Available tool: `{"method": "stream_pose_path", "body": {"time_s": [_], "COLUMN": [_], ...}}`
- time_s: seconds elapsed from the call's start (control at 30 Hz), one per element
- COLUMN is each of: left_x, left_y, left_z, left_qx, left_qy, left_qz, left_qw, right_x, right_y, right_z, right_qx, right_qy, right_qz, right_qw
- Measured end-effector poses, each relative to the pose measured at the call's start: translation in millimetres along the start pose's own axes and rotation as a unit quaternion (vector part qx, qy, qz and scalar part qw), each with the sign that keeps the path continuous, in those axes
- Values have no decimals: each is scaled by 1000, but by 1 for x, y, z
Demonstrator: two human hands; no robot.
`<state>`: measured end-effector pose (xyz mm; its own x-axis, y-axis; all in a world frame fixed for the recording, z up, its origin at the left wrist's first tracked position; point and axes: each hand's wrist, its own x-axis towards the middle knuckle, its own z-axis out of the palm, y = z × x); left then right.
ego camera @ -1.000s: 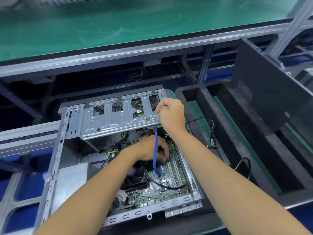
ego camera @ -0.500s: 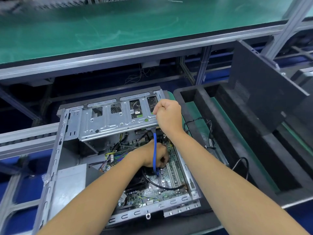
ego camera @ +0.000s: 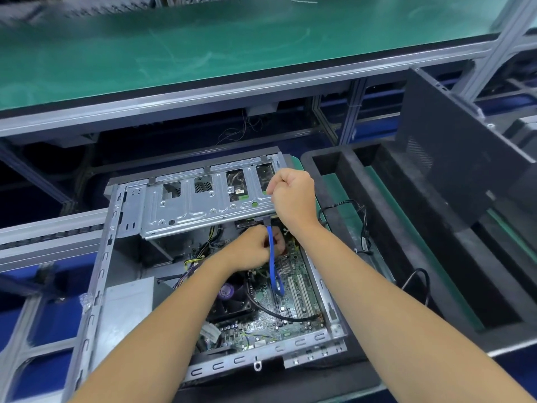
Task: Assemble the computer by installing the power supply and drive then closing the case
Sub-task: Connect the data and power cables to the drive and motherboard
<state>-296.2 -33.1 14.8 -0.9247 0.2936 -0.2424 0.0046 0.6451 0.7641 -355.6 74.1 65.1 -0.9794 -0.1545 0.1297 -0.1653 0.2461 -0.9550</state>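
Both hands work inside the open computer case (ego camera: 96,289), which lies on its side on the bench with its motherboard (ego camera: 290,303) exposed. Fingers of the right hand (ego camera: 293,196) are curled tight around the right end of the raised metal drive cage (ego camera: 203,205), while the left hand (ego camera: 252,251) reaches under the cage beside the hanging blue cable (ego camera: 273,266), its fingers bent, though what they hold I cannot tell. Leaning at right stands a dark side panel (ego camera: 453,158).

An electronics assembly line: a green-matted workbench (ego camera: 203,50) on aluminium framing (ego camera: 505,39), black foam trays (ego camera: 363,181), an open computer case (ego camera: 98,274).
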Motion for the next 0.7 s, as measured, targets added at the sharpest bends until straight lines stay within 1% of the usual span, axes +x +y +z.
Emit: {"method": "stream_pose_path", "body": {"time_s": [0.07, 0.13, 0.17, 0.2, 0.23, 0.3, 0.37, 0.47, 0.53, 0.7], "left_x": [1, -1, -1, -1, -2, -3, -4, 0, 4, 8], "left_y": [0, 2, 2, 1, -1, -6, -6, -4, -6, -11], "left_z": [2, -2, -7, -12, -16, -16, -8, 9, 17, 23], "left_qx": [57, 25, 6, 14, 54, 159, 237, 300, 300, 253], "left_qy": [6, -16, -39, -63, -77, -76, -45, 47, 80, 153], "left_qz": [-4, -28, -52, -82, -110, -149, -159, -138, -131, -181], "left_qw": [998, 999, 998, 995, 990, 973, 957, 943, 941, 938], "right_x": [0, 1, 1, 1, 1, 1, 1, 1, 0, 1], "right_y": [0, 0, 0, 0, 1, 1, 1, 0, 0, 2], "right_z": [-1, -1, -1, -1, -1, -1, -1, -1, -1, 0], "right_qx": [-1, 1, 1, 0, -2, -10, -13, -12, -12, -8], "right_qy": [0, 0, -1, -2, -3, -4, -1, 1, 0, 2], "right_qz": [-1, -4, -5, -3, 0, 6, 8, 4, 3, 6], "right_qw": [1000, 1000, 1000, 1000, 1000, 1000, 1000, 1000, 1000, 1000]}}
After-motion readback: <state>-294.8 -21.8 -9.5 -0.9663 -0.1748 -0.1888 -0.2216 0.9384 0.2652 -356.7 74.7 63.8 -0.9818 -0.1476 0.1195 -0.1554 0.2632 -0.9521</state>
